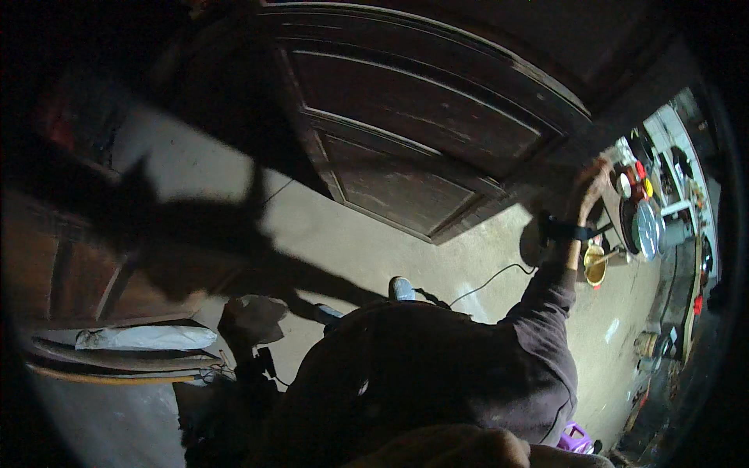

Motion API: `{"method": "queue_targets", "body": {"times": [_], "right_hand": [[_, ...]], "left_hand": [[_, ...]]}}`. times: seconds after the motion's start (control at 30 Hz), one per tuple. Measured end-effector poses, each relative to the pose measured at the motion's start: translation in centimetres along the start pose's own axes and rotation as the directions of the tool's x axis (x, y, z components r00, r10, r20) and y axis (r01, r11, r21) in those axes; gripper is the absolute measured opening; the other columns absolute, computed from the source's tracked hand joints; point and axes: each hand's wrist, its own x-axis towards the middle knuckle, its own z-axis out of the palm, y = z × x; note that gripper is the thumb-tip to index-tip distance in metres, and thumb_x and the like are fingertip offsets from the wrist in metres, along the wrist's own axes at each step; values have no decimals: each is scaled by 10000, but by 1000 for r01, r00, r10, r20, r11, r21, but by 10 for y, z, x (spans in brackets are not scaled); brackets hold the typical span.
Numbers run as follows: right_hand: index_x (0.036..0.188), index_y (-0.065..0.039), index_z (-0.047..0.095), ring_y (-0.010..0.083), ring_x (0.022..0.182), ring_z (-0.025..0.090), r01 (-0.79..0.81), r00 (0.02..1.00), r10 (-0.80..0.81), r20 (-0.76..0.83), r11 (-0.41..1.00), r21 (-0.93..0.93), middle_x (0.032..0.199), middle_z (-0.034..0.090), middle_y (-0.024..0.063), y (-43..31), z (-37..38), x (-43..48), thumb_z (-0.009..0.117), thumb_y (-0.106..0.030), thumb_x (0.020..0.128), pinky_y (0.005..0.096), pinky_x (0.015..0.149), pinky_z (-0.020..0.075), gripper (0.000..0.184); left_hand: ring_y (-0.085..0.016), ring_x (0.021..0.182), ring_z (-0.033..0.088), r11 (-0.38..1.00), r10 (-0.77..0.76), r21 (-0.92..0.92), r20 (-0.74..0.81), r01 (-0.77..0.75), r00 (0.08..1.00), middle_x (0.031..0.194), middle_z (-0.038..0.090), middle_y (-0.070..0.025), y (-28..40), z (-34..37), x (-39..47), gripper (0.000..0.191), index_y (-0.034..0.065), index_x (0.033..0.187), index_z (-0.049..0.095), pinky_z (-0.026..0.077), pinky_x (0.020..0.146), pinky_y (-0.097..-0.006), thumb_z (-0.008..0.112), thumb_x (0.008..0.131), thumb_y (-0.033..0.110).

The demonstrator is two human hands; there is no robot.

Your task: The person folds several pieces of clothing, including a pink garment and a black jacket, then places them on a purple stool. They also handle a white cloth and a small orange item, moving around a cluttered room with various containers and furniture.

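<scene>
My right hand [594, 181] is stretched out to the right, at the edge of a dark wooden panelled door [404, 152]. A dark band sits on its wrist. Whether its fingers grip the door or anything else cannot be made out. Beyond the hand lie a red pot [634, 181] and round metal lids or pans [646, 229]. A yellow container with a handle or stick [595, 266] is below the wrist. My left hand cannot be made out in the dark at lower left, where a dark strap-like thing [266, 361] hangs near a grey piece of material [257, 319].
A black cable [494, 276] crosses the concrete floor [363, 251]. At lower left lie a white wrapped bundle [146, 338] and long curved hoses or poles [117, 358]. A purple plastic container [575, 439] stands at lower right, and a cluttered shelf [679, 140] runs along the right side.
</scene>
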Motion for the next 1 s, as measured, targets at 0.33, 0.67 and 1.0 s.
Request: {"method": "queue_targets", "body": {"times": [0.33, 0.67, 1.0], "right_hand": [[1254, -63, 294, 195, 1152, 294, 231, 961, -194, 195, 954, -189, 1267, 294, 84, 32, -155, 15, 379, -402, 1033, 355, 950, 266, 413], [1153, 76, 585, 199, 864, 561, 361, 819, -230, 525, 919, -161, 963, 640, 112, -89, -110, -152, 374, -350, 1035, 343, 789, 467, 490], [1318, -47, 510, 378, 1204, 524, 426, -22, -486, 874, 786, 448, 1309, 527, 199, -194, -13, -291, 678, -173, 864, 438, 1004, 444, 500]], "left_hand": [[-150, 984, 562, 813, -221, -537, 71, 224, 973, 1054, 602, -39, 60, 138, -123, 287, 30, 1156, 585, 488, 864, -339, 579, 890, 137], [-155, 983, 577, 840, -192, -516, 2, 165, 981, 1051, 633, -51, 71, 73, -155, 298, 21, 1129, 627, 497, 863, -326, 585, 852, 123], [-173, 954, 615, 883, -343, -431, -327, 184, 881, 1047, 660, -52, 125, 8, -340, 461, -9, 1205, 609, 508, 865, -319, 575, 754, 80]]}}
